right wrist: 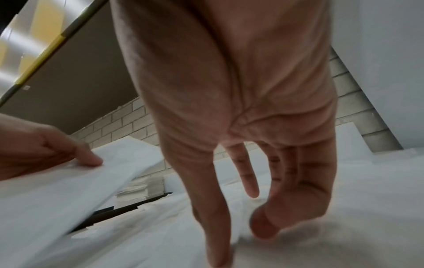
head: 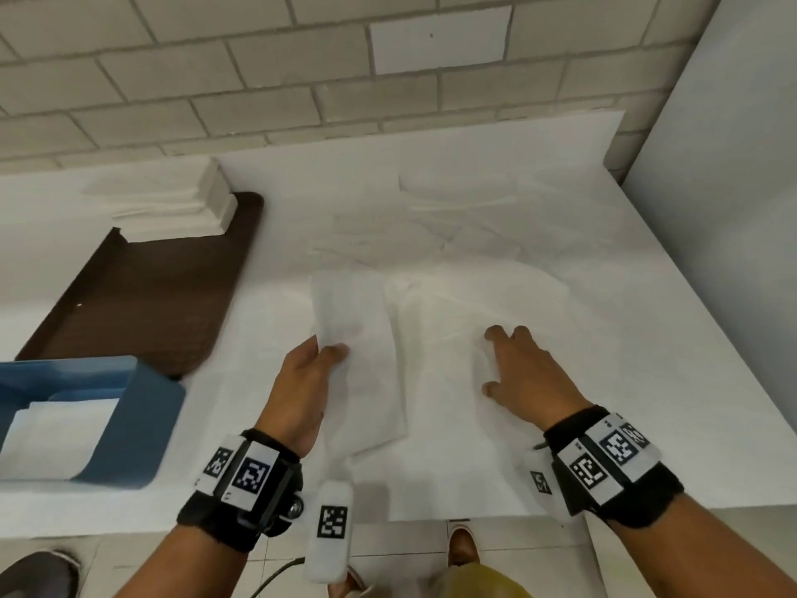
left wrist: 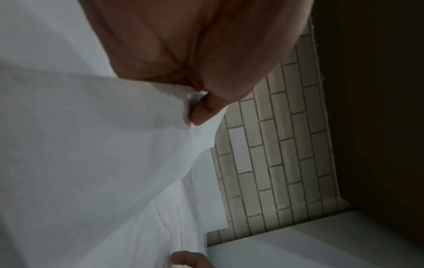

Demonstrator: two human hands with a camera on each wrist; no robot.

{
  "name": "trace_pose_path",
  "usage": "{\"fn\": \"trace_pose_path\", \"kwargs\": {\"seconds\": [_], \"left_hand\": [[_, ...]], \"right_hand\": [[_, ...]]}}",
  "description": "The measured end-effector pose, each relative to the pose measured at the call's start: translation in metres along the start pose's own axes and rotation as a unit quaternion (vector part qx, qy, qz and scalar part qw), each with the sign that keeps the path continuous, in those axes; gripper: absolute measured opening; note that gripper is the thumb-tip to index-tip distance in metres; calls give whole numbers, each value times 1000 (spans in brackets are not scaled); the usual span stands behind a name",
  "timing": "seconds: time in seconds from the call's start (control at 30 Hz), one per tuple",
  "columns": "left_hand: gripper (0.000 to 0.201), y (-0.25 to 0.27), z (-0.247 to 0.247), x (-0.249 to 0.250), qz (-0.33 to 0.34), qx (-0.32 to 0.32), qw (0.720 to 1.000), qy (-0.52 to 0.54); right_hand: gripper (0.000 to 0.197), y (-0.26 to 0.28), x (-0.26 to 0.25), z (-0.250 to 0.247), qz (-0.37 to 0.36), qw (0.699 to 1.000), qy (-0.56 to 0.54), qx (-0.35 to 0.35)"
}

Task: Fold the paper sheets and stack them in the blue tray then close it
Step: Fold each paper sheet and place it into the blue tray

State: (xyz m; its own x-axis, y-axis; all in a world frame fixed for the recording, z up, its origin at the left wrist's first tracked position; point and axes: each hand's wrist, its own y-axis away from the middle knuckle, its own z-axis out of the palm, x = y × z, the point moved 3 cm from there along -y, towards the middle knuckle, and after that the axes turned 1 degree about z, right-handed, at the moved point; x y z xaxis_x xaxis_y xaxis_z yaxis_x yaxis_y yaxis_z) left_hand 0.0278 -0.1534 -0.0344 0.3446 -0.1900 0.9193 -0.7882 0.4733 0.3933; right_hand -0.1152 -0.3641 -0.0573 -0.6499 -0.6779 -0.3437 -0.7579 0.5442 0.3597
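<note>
Left hand [head: 302, 381] pinches a folded paper sheet [head: 358, 338] between thumb and fingers [head: 334, 351], sheet lifted off the white desk [head: 267, 196] and tilted; the left wrist view shows the thumb pressed on the sheet's edge. Right hand [head: 524, 373] is spread flat, fingers straight and grasping nothing, pressing down on a loose unfolded sheet [head: 453, 321] just right of the held one. More loose paper sheets [head: 457, 217] lie scattered beyond that, toward the brick wall [head: 215, 79]. Blue tray [head: 142, 425] sits well left of the left hand at the desk's near edge, open, with folded white paper [head: 56, 438] inside. Brown tray [head: 146, 287] lies just behind the blue tray, carrying a stack of white paper [head: 189, 205] at its far end. Both wrists wear black bands with marker tags.
</note>
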Motion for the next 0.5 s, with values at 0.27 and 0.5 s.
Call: {"fn": "trace_pose_path", "kwargs": {"seconds": [0.27, 0.5], "left_hand": [[26, 1, -7, -14, -30, -7, 999, -20], [26, 11, 14, -20, -57, -63, 996, 23]], "right_hand": [[42, 5, 7, 1, -1, 999, 26, 45], [37, 35, -18, -24, -82, 986, -67, 127]]}}
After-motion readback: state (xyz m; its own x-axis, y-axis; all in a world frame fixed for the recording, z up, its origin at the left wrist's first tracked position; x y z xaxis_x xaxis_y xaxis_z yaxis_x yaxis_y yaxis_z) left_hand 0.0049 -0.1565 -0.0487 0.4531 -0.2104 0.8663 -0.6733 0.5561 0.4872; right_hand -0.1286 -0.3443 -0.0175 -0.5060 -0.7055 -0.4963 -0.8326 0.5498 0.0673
